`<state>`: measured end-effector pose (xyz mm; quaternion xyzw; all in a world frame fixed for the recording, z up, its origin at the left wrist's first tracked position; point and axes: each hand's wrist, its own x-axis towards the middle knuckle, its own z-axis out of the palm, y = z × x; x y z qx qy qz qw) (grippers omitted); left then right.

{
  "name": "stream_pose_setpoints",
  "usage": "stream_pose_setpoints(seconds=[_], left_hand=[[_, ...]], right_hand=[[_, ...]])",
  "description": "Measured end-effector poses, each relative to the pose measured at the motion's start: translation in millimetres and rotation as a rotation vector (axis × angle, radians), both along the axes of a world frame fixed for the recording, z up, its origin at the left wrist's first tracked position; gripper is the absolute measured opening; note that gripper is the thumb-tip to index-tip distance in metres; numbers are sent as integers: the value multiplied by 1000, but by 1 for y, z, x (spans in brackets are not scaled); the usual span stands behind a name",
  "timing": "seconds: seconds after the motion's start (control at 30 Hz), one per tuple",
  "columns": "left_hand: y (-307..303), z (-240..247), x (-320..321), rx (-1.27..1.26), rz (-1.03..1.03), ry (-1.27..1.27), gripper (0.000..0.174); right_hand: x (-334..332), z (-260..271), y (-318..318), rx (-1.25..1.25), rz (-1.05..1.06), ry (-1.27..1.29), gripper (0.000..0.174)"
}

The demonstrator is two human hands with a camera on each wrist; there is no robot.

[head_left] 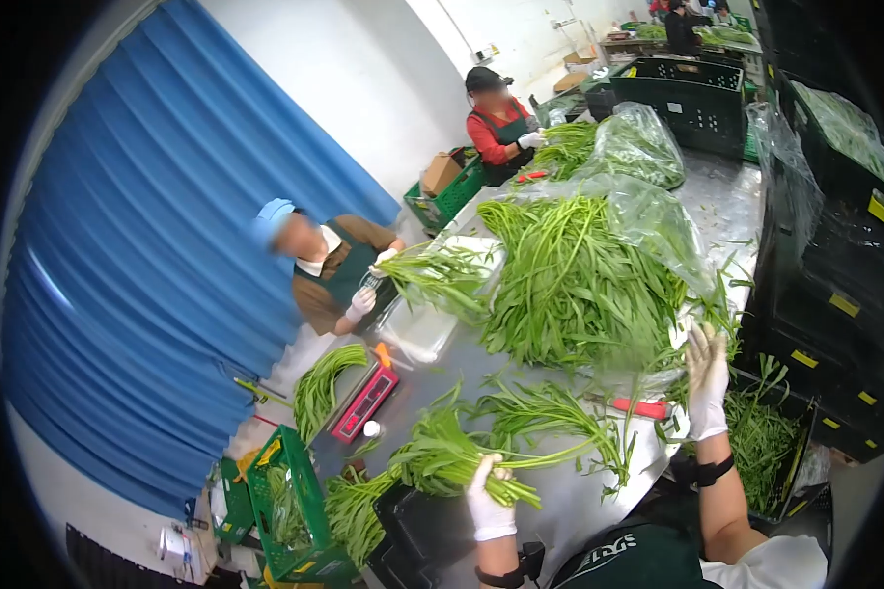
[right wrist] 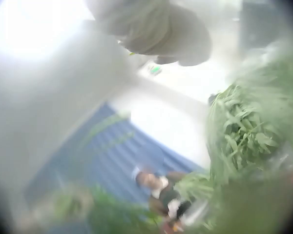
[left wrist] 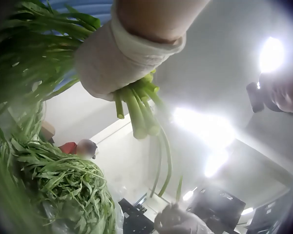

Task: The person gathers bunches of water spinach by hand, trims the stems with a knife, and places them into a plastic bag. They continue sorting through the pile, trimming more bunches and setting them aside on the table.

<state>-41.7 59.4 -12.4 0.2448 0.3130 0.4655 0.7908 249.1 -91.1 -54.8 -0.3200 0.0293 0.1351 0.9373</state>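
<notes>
My gloved left hand (head_left: 491, 499) grips a bunch of water spinach (head_left: 442, 450) around its stems. In the left wrist view the cut stem ends (left wrist: 139, 114) stick out past the glove, and a few longer stems trail from the bunch. My gloved right hand (head_left: 707, 383), fingers extended, is beside the right edge of a large heap of water spinach (head_left: 580, 275); the right wrist view of it is blurred. Between the hands, loose water spinach (head_left: 550, 412) lies on the metal table (head_left: 570, 501), near a red-handled tool (head_left: 640, 407).
A red scale (head_left: 365, 404) stands across the table, with greens beside it. Two people in aprons work opposite; the nearer holds greens (head_left: 432, 275). Black crates (head_left: 825, 294) are stacked at right, one holding greens (head_left: 761, 442) below. A green crate (head_left: 275, 491) sits lower left.
</notes>
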Motion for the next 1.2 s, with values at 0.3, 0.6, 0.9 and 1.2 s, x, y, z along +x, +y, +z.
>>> stream_pose_setpoints(seconds=[0.3,0.6,0.9,1.2], left_hand=[[-9,-16,14,42,-185,-27,18],[-26,-22,20,178,-295,96,27],[-23,-35,-7,183,-305,245,24],[-14,-38,-3,56,-233,146,15]], right_hand=[[-99,-2,-4,-1047,777,-1452,27],[-112,24,52,-769,376,-1227,18],[-163,-5,43,-606,782,-1535,37],[-85,-134,11,-1529,649,-1373,27]])
